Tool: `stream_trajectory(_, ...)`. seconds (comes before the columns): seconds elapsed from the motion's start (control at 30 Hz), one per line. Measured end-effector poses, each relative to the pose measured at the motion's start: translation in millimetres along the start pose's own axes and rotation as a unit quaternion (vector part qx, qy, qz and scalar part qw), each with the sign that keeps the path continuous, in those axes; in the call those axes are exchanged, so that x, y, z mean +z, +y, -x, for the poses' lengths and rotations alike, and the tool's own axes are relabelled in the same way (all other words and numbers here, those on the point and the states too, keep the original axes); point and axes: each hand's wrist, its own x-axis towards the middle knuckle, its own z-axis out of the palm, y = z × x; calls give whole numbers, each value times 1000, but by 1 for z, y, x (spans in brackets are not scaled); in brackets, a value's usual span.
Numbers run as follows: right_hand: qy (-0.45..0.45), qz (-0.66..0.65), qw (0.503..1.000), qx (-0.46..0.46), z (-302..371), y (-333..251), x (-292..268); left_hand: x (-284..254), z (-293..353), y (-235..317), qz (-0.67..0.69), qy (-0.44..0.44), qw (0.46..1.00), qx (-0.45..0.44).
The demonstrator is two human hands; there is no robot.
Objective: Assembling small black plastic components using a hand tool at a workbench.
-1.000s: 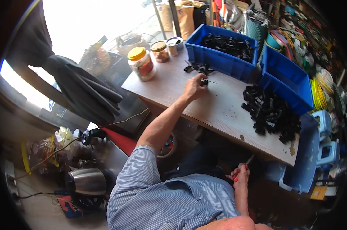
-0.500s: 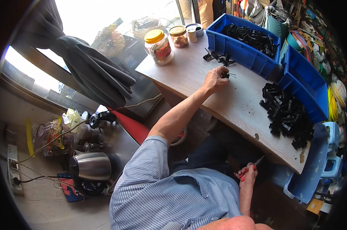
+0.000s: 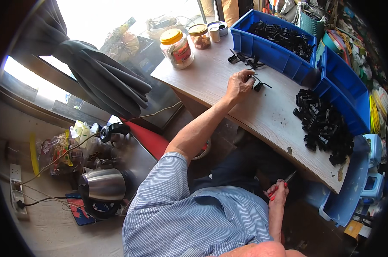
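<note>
left hand (image 3: 240, 83): stretched out over the wooden table (image 3: 211, 81), fingers curled shut around a small black clip (image 3: 257, 84), lifting it off the loose few lying there

right hand (image 3: 278, 193): down below the table edge by the lap, closed round red-handled pliers (image 3: 284, 185), tips pointing up, probably parked ready

pile of black clips (image 3: 323, 125): heaped on the right, touching the blue bin (image 3: 346, 92), easy reach

second blue bin (image 3: 269, 40): far side, more black parts inside

jars (image 3: 177, 43): pushed to the back corner, out of the way
</note>
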Motion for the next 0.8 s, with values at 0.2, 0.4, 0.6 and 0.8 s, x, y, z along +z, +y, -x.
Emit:
stream_trajectory(0.2, -75, 22, 997, -26, -6, 5, -5, -8, 30, 48, -156, 26, 985, 73)
stream_trajectory(0.4, -117, 10, 991, -57, -4, -1, 5, -5, 80, 79, -215, 129, 927, 278)
stream_trajectory(0.6, -164, -50, 982, -79, 13, -25, 35, 23, 163, 93, -55, -52, 973, 216)
stream_trajectory(0.8, -139, -11, 978, -153, 21, -43, 49, 75, 214, 71, 40, -107, 989, 92)
